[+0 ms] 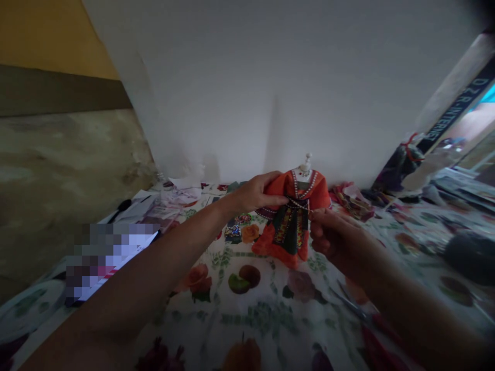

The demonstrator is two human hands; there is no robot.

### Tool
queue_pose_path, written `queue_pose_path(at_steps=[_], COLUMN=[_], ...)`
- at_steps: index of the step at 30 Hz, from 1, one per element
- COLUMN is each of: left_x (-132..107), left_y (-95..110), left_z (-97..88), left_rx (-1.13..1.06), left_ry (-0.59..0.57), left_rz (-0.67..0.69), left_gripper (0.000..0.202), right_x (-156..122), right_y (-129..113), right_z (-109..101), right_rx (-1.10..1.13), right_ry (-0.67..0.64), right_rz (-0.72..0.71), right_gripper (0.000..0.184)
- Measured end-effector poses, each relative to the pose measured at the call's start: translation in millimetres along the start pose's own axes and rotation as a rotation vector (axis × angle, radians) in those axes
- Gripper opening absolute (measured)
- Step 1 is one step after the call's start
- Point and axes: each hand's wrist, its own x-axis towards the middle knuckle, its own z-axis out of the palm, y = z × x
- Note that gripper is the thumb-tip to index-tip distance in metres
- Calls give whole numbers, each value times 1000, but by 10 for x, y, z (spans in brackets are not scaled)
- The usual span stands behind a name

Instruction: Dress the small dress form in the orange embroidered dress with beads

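A small orange dress (266, 242) with dark, glittering front panels stands upright on a white doll-sized form (305, 169). White beads edge its V-shaped neckline. My left hand (260, 191) is closed on the dress's left side, its thumb pressed at the waist. Across the waist runs a thin white beaded string (297, 204). On the right, my right hand (328, 226) pinches this string's end between thumb and fingertips; the exact tip is hard to make out.
Scissors (353, 304) lie near my right forearm on the flowered tablecloth (228, 319). A lit phone or tablet (124, 263) lies left. Glittery pieces (233, 231) sit beside the dress, fabric scraps (353, 200) behind it. A dark round object (472, 256) is right; a white wall stands behind.
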Motion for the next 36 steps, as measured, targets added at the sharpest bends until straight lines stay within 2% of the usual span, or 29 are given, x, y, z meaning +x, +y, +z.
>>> queue_pose_path(at_steps=[5, 11, 22, 29, 36], left_x=[2, 23, 33, 23, -5], left_y=[9, -3, -34, -30, 26], left_z=[7, 21, 60, 60, 55], left_rx=[-60, -110, -63, -90, -103], left_ry=[-7, 9, 90, 76, -1], left_rz=[-18, -32, -37, -53, -82], left_gripper=[43, 38, 35, 38, 58], right_x=[-34, -19, 43, 44, 68], right_y=[48, 51, -11, -22, -16], right_z=[45, 25, 9, 6, -45], right_rx=[136, 187, 220, 261, 219], right_ry=[-7, 11, 56, 39, 13], right_rz=[135, 150, 192, 201, 173], right_gripper=[20, 17, 13, 15, 16])
